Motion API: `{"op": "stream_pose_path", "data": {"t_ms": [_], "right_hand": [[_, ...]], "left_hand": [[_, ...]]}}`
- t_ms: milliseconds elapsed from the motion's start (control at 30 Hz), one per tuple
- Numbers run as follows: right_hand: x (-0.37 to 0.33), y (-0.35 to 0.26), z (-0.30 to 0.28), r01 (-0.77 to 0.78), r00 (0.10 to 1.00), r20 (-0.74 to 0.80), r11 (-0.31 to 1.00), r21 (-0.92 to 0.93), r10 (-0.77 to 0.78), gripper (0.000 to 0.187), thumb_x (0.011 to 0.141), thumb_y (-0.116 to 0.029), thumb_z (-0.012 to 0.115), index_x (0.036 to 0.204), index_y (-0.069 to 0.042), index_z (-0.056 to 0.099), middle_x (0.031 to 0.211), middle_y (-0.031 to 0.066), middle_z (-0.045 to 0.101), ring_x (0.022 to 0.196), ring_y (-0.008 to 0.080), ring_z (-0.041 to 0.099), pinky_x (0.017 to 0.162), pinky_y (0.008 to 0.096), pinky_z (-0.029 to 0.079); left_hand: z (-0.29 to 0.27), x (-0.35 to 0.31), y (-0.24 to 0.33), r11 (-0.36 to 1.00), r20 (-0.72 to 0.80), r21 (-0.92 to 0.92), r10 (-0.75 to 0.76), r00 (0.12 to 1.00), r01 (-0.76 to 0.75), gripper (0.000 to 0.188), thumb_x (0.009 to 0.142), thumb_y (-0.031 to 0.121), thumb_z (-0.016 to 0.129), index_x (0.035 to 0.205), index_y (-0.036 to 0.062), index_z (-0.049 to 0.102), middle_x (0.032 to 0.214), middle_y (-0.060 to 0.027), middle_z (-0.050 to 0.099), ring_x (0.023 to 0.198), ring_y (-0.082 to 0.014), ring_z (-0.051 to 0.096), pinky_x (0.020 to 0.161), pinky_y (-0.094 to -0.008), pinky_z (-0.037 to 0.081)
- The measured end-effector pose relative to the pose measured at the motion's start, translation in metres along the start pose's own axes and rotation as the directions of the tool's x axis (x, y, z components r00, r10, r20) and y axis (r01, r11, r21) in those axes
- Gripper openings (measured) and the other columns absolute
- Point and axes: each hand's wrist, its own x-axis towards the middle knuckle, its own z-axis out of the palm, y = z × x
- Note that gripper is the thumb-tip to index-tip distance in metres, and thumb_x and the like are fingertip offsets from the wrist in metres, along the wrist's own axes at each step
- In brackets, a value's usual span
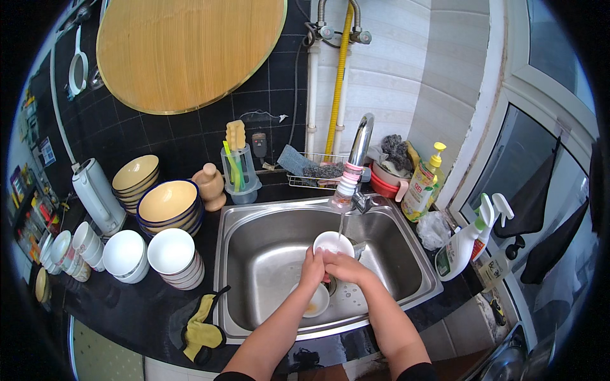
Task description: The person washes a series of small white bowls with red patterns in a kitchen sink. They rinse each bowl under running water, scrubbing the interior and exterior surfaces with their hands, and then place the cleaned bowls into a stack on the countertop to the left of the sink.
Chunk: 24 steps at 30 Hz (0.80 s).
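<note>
Both my hands are over the sink, gripping one small white bowl tilted beneath the tap. My left hand is closed on its near left side. Against the near right side, my right hand is closed on the same bowl. Water runs down from the chrome tap to the bowl. Another white bowl with a yellowish stain rests on the sink bottom under my forearms, partly hidden by them. Something red shows just below my hands; I cannot make out what it is.
Left of the sink stand stacked white bowls, cream bowls with blue rims and a yellow-black cloth. Behind are a wire rack and a utensil holder. A yellow-pump bottle and a spray bottle stand right.
</note>
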Motion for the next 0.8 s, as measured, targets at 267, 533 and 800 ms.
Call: {"op": "stream_pose_path", "data": {"t_ms": [267,533,800], "right_hand": [[0.007,0.001,0.015,-0.07,0.934,-0.351,0.932,-0.355,-0.064,0.041,0.086,-0.03,0.029,0.11,-0.01,0.055,0.114,0.0138,0.053,0.105,0.0302,0.048,0.099,0.0376,0.027],[0.004,-0.014,-0.002,-0.118,0.983,-0.182,0.76,-0.639,-0.001,0.038,0.086,-0.03,0.032,0.103,-0.004,0.055,0.108,0.0194,0.054,0.102,0.0336,0.05,0.095,0.0403,0.032],[0.002,-0.036,-0.027,-0.075,0.976,0.09,0.692,-0.717,0.199,0.034,0.085,-0.027,0.033,0.094,-0.01,0.061,0.101,0.015,0.058,0.099,0.0245,0.052,0.094,0.0429,0.032]], "left_hand": [[0.001,-0.001,0.012,0.992,0.047,-0.109,-0.058,0.997,0.063,0.046,0.089,0.031,0.034,0.123,-0.0011,0.033,0.101,-0.0221,0.054,0.092,-0.0303,0.055,0.079,-0.0364,0.043],[0.002,0.023,-0.021,0.993,-0.063,-0.001,0.119,0.991,-0.119,0.045,0.088,0.032,0.034,0.12,0.0001,0.037,0.103,-0.024,0.053,0.093,-0.0336,0.054,0.081,-0.0387,0.042],[0.002,0.005,0.003,0.984,-0.049,-0.178,-0.01,0.999,0.001,0.043,0.088,0.034,0.033,0.119,0.0042,0.04,0.105,-0.0252,0.052,0.096,-0.038,0.052,0.082,-0.0404,0.04]]}}
